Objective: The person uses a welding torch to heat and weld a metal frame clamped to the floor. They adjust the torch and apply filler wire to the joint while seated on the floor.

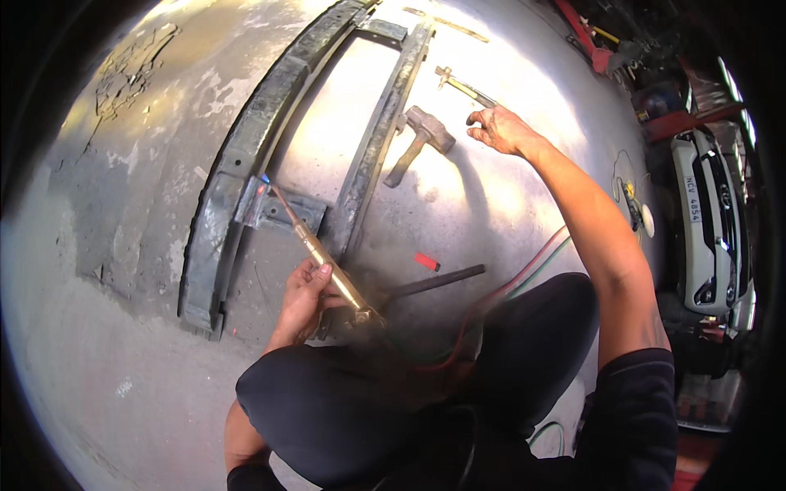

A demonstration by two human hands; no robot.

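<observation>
My left hand (309, 296) is closed round a brass gas torch (327, 266). From its thin copper tip comes a small blue flame, beside a red-glowing spot on the cross plate (282, 211) of a dark steel frame (233, 162). Stretched out to the far right, my right hand (499, 131) has its fingers partly bent and apart, with nothing seen in them. The handle end of a small hammer (467, 88) lies right at its far side. Just left of that hand, a heavy sledgehammer (430, 131) with a short handle rests on the floor.
A red lighter-like object (426, 261) and a dark bar (438, 281) lie near my knees. Red and green hoses (532, 270) run across the floor at my right. Further right are a car bumper (702, 221) and a red metal stand (688, 123).
</observation>
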